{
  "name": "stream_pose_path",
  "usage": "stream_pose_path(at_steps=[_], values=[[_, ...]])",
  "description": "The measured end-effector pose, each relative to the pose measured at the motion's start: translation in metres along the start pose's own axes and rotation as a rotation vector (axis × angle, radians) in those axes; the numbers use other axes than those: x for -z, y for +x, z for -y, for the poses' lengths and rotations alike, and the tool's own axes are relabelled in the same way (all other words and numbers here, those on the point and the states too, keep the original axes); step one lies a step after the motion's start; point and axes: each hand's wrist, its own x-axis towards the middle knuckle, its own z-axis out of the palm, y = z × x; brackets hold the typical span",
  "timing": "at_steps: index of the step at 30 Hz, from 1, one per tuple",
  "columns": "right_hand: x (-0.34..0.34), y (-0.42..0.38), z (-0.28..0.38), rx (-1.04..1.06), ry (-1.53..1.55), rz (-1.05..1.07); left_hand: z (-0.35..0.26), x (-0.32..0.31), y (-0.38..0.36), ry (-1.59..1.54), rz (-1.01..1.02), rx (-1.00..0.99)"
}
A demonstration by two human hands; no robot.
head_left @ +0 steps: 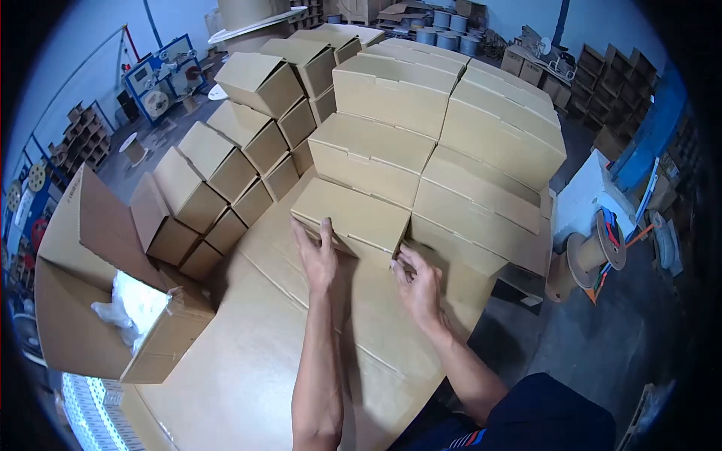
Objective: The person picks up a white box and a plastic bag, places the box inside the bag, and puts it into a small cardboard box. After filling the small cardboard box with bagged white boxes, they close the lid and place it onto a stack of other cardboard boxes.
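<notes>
A closed brown cardboard box (350, 213) sits at the front of stepped rows of similar boxes. At its left front corner is my left hand (317, 259), fingers against the side and thumb up at the front edge. My right hand (419, 284) has curled fingers at the box's right front corner. Between them the two hands hold the box low, on or just above a brown cardboard sheet (263, 353); whether it touches the sheet is hidden. Close behind it stands another closed box (368, 165).
More boxes (226, 161) are stacked to the left. An open carton (169, 331) with white plastic inside stands at the near left. On the right, a cable spool (590, 252) stands on the floor beside a white block (598, 192). Racks and drums line the background.
</notes>
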Motion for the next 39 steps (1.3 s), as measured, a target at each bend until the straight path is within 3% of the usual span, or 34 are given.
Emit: stream_pose_path(at_steps=[8,9,12,13,16,17,20,21,24,25,28,29,30,36,39], values=[[0.000,0.002,0.007,-0.168,-0.007,0.060,-0.009,-0.002,0.005,0.009,0.018,0.032],[0.001,0.001,0.009,-0.125,-0.017,0.049,-0.014,-0.001,0.003,-0.009,0.030,0.089],[-0.003,0.001,-0.007,-0.164,-0.022,0.064,-0.026,0.000,0.000,-0.109,0.021,0.019],[-0.006,0.000,-0.008,-0.110,-0.001,0.032,-0.016,0.001,0.004,0.018,-0.003,-0.057],[-0.010,-0.005,-0.002,-0.077,-0.041,0.014,-0.019,0.021,0.009,0.117,0.181,0.104],[-0.006,-0.006,0.001,0.008,-0.114,0.033,-0.014,0.025,0.009,0.197,0.144,-0.015],[0.006,-0.008,0.019,-0.073,-0.267,0.390,-0.045,0.048,0.012,0.293,0.186,0.035],[0.006,-0.010,0.037,-0.081,-0.186,0.424,-0.056,0.054,0.016,0.388,0.169,-0.068],[0.000,0.006,0.077,0.152,0.006,0.666,-0.081,0.068,0.037,0.535,0.242,-0.238],[-0.005,0.017,0.096,0.223,-0.011,0.713,-0.085,0.069,0.046,0.631,0.169,-0.366],[-0.034,0.064,0.129,0.356,0.163,0.683,-0.102,0.084,0.090,0.861,0.078,-0.646],[-0.045,0.084,0.144,0.368,0.129,0.635,-0.106,0.087,0.105,0.929,0.079,-0.650],[-0.062,0.109,0.153,0.527,0.113,0.522,-0.109,0.089,0.122,0.994,0.078,-0.655],[-0.152,0.238,0.186,0.704,-0.087,0.031,-0.097,0.090,0.204,1.223,0.194,-0.342],[-0.181,0.282,0.189,0.667,-0.161,-0.023,-0.087,0.086,0.203,1.365,0.218,-0.252]])
